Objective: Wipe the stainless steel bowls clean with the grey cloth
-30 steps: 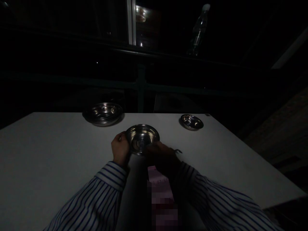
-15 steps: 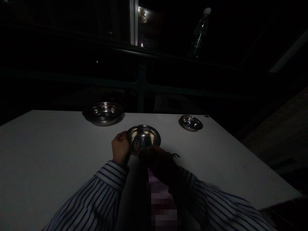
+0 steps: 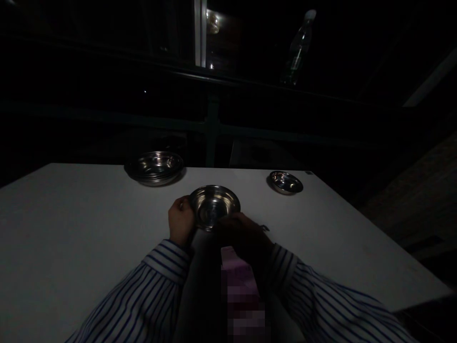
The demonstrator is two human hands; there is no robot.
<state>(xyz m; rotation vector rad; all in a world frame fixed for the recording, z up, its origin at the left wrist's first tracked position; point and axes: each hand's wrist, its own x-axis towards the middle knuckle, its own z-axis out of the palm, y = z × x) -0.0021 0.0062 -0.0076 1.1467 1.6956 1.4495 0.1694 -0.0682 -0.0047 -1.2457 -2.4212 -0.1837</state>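
1. Over the middle part of the white table, well inside its far edge, a metal bowl is held; whether its base is supported by the table cannot be told.
2. Its left rim is gripped by the left hand, with the fingers curled closely.
3. At its near right rim the right hand is placed, but its grip cannot be told because of shadow.
4. By the far edge, left of centre, stacked bowls are set.
5. Near the far right corner, a single bowl is placed.
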